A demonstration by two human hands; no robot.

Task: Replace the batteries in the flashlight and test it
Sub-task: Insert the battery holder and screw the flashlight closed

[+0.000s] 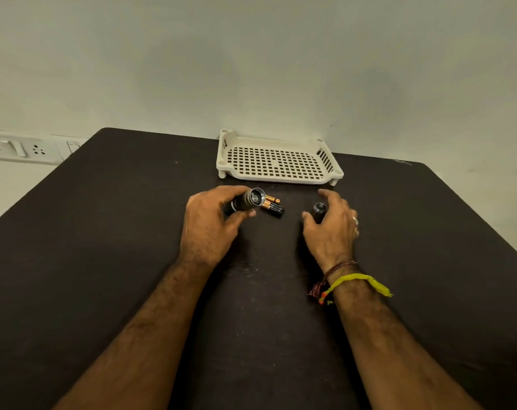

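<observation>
My left hand (210,223) grips a black flashlight (248,199) with a silver head, its lens pointing right and toward the camera. Just right of the lens lie a few copper-and-black batteries (273,206) on the dark table (118,232). My right hand (332,223) curls its fingers and thumb around a small black cylindrical piece (319,210) that stands on the table; whether it is lifted I cannot tell. The two hands are apart, with the batteries between them.
A cream perforated plastic tray (276,158) sits empty at the table's far edge, just beyond the hands. A wall socket strip (20,147) is at the left behind the table. Threads and a yellow band circle my right wrist (351,281).
</observation>
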